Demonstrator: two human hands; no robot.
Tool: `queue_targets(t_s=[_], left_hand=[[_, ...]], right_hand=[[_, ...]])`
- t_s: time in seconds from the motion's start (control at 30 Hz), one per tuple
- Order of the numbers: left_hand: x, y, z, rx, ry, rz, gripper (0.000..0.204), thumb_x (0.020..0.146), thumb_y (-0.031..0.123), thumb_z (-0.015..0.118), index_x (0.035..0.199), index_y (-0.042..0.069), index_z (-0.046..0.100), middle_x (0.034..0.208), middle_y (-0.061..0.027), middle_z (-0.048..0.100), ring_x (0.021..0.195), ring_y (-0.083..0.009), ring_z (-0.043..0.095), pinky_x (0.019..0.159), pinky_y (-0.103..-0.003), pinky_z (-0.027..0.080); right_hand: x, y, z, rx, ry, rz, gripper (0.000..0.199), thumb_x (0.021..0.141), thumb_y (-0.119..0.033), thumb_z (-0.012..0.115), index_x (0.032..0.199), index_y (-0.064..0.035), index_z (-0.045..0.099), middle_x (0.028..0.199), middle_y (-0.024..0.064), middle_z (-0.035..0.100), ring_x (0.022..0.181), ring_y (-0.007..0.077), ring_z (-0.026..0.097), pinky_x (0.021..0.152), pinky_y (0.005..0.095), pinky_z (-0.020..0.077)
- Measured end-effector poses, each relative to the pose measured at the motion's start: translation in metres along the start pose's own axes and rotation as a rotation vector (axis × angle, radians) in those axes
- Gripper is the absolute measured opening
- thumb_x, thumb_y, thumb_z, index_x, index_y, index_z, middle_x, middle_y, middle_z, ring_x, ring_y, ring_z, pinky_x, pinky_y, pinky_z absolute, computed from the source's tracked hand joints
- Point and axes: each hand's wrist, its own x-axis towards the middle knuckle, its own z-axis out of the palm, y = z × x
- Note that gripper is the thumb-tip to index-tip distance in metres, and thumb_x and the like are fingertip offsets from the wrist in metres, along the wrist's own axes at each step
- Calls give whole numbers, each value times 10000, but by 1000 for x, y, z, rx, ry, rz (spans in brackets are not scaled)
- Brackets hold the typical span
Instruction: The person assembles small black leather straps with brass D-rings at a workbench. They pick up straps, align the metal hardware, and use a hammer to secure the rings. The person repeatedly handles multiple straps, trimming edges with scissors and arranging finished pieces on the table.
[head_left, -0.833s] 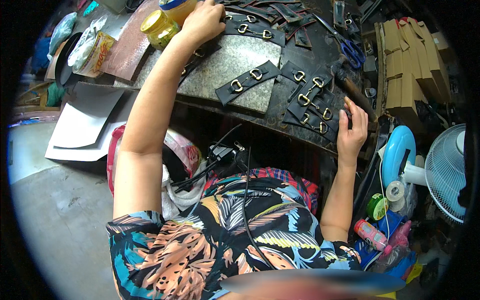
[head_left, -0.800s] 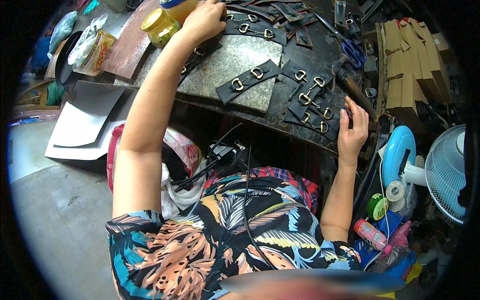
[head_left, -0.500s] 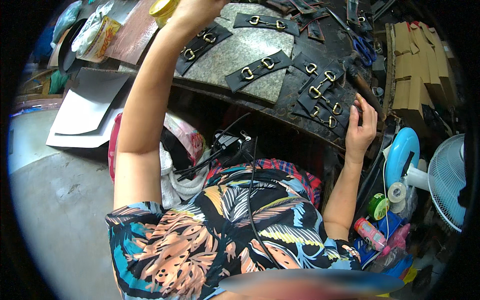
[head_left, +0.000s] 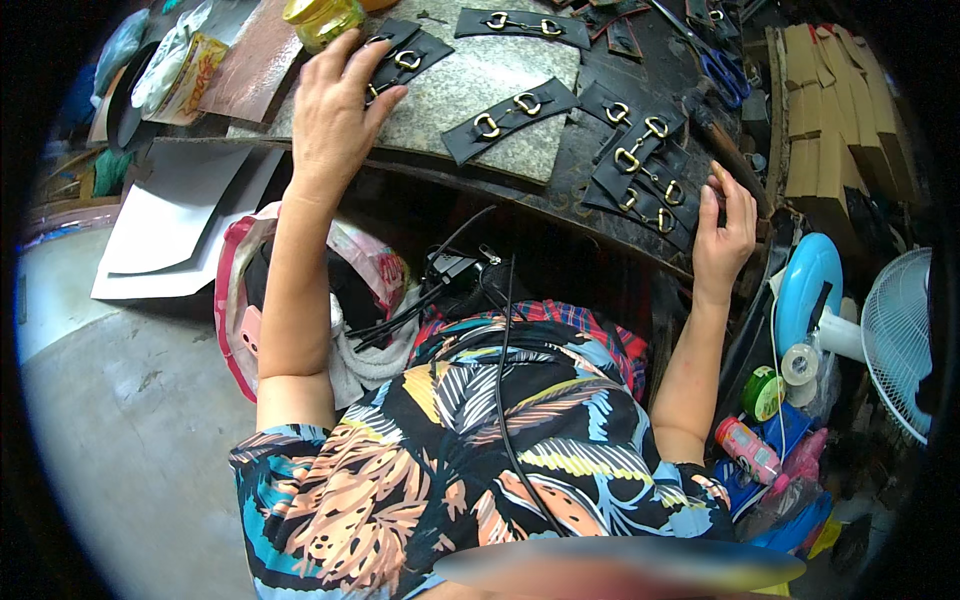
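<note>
My left hand [head_left: 335, 115] is over the left part of the pale stone slab [head_left: 510, 185], its fingers and thumb apart. Beside and partly beneath its fingers lie black leather pieces [head_left: 425, 48] with gold-coloured horsebit hardware; whether the fingers touch them is hidden. Two more such pieces rest apart on the slab, a curved strap [head_left: 508, 118] in the middle and a far strap [head_left: 520, 27] behind it. My right hand [head_left: 725, 240] hangs at the bench's right front edge, fingers loosely bent and thumb apart. Left of it sits an overlapping pile of horsebit leather pieces [head_left: 640, 165].
A hammer [head_left: 730, 148] and blue-handled scissors [head_left: 725, 78] lie at the right of the dark bench. A yellow-lidded jar [head_left: 322, 22] stands beyond my left hand. White sheets [head_left: 170, 220] are at left, a fan [head_left: 895, 340] and stacked cardboard [head_left: 830, 120] at right.
My left hand has come back toward me from beyond the jar, down to the leather pieces on the slab's left. My right hand stays nearly where it was.
</note>
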Motion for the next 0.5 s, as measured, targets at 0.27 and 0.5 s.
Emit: queue_targets(t_s=[0.27, 0.5], left_hand=[[6, -5, 22, 91, -145, -27, 353, 956, 240, 683, 1306, 191, 696, 1415, -117, 618, 1257, -354, 583, 1054, -462, 474], [6, 69, -3, -207, -143, 45, 433, 894, 332, 771, 1226, 63, 704, 1205, -140, 671, 1120, -337, 603, 975, -441, 489]], right_hand=[[-1, 4, 0, -6, 15, -29, 238, 917, -82, 713, 1154, -72, 731, 1057, 103, 731, 980, 308, 668, 892, 410, 528], [3, -12, 0, 7, 69, -104, 211, 876, -82, 756, 1087, -66, 744, 1038, 98, 730, 955, 305, 671, 867, 408, 534]])
